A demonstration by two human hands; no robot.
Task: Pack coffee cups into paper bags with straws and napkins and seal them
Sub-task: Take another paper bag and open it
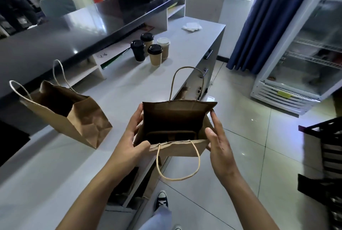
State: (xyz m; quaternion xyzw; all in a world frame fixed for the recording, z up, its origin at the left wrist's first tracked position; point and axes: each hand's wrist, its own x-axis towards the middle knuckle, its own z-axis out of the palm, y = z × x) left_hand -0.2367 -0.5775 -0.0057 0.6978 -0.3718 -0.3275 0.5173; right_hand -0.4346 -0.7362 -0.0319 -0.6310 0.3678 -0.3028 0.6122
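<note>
A: What are the hands doing right now?

B: They are holding a paper bag (177,148) open in the air, just off the edge of the worktop (129,89). The left hand (129,137) is gripping the bag's left wall, thumb curled over the near rim, and the right hand (220,141) is pressing the right wall with its fingers nearly straight.

A: And the coffee cups (150,49)?

B: Four of them are standing together well up the worktop — none packed yet. Napkins (191,26) are lying further back, and a second bag (72,111) is leaning open on the left. I am not seeing any straws.

A: What could go wrong?

B: The bag is hanging over the floor — loading a cup there, on so light a hold, is risking a dropped or tipped cup. The creased walls could also be folding inward and catching a lid.
</note>
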